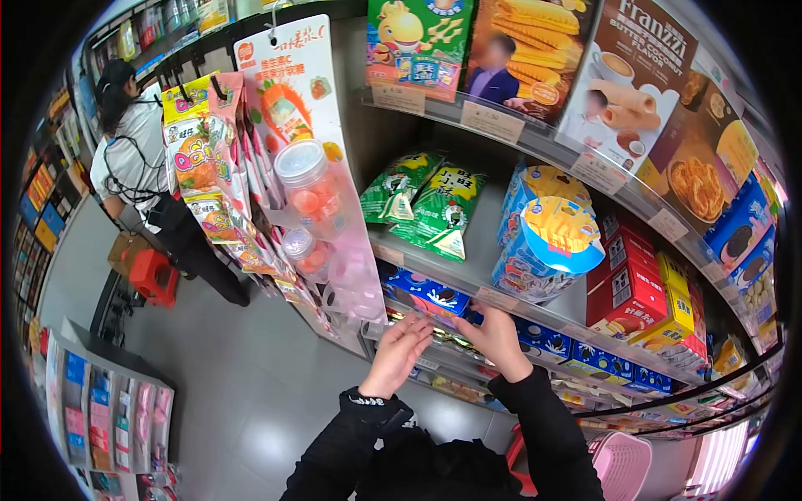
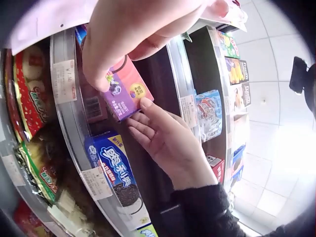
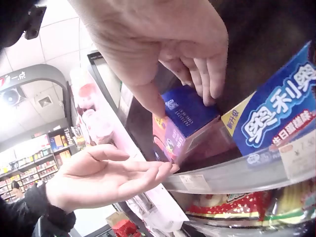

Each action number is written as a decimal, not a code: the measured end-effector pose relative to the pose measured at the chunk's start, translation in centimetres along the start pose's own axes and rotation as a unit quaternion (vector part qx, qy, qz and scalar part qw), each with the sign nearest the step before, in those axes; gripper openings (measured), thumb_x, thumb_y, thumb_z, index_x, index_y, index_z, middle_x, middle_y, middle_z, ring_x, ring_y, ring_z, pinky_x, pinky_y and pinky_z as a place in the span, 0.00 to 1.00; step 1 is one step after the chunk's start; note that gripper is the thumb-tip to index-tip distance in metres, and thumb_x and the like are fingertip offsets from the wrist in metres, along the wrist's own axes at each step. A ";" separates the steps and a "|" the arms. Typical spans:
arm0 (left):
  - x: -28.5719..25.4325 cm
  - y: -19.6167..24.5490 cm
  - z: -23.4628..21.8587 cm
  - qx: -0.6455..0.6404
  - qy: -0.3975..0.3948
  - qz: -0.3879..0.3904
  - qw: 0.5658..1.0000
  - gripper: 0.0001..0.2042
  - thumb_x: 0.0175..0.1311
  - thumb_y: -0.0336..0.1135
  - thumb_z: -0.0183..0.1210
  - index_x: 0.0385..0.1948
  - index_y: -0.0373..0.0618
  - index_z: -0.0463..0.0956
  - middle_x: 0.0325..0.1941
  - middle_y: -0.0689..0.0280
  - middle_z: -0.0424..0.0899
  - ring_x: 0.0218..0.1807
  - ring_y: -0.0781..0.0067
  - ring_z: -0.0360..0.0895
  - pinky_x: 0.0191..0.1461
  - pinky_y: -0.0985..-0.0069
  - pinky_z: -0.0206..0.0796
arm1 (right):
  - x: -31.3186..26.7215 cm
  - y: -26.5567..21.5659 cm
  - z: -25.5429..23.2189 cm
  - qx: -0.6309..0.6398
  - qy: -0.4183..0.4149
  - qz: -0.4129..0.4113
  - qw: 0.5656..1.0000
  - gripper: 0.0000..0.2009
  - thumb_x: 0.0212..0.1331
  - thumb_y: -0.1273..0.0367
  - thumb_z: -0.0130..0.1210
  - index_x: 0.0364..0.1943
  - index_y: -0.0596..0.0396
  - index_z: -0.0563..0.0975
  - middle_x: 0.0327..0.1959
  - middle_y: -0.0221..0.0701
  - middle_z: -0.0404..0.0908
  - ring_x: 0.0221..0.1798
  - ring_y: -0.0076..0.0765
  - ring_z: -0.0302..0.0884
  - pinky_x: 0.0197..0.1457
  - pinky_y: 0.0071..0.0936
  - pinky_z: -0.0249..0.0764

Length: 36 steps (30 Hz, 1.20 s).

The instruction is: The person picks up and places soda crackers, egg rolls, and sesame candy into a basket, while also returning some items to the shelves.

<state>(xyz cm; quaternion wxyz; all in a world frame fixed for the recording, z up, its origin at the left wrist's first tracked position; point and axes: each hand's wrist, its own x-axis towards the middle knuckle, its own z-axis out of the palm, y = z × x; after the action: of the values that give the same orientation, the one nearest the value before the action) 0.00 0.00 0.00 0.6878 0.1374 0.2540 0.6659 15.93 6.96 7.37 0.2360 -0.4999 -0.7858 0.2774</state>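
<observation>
My right hand (image 1: 499,338) pinches one end of a cookie box (image 3: 185,116) at the shelf front, thumb on one side and fingers on the other. The box has a blue end with small print and a pink-and-purple side, seen best in the left wrist view. My left hand (image 3: 106,180) is palm up with fingers extended, its fingertips right at the box's lower edge. Beside the held box, a blue Oreo box (image 2: 116,170) stands on the same shelf.
Above are green snack bags (image 1: 443,204), blue snack tubs (image 1: 547,242) and red boxes (image 1: 622,280). A hanging strip (image 1: 292,92) with candy jars (image 1: 311,188) borders the shelf at left. Another person (image 1: 138,167) stands in the aisle near a red stool (image 1: 153,277).
</observation>
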 end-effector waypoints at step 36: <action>1.1 0.1 1.9 0.823 -0.006 0.294 0.486 0.25 0.43 0.25 0.46 0.50 0.35 0.58 0.57 0.54 0.57 0.61 0.59 0.52 0.61 0.60 0.41 | 8.2 6.0 3.9 -0.272 0.152 -0.245 0.918 0.13 0.48 0.60 0.47 0.34 0.53 0.70 0.33 0.35 0.71 0.39 0.40 0.66 0.42 0.34 0.61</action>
<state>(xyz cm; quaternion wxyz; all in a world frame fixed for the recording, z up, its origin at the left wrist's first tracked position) 0.90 1.41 1.50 0.0266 0.7117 0.6268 0.3160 14.09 15.78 1.26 0.2681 -0.3728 -0.8835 -0.0923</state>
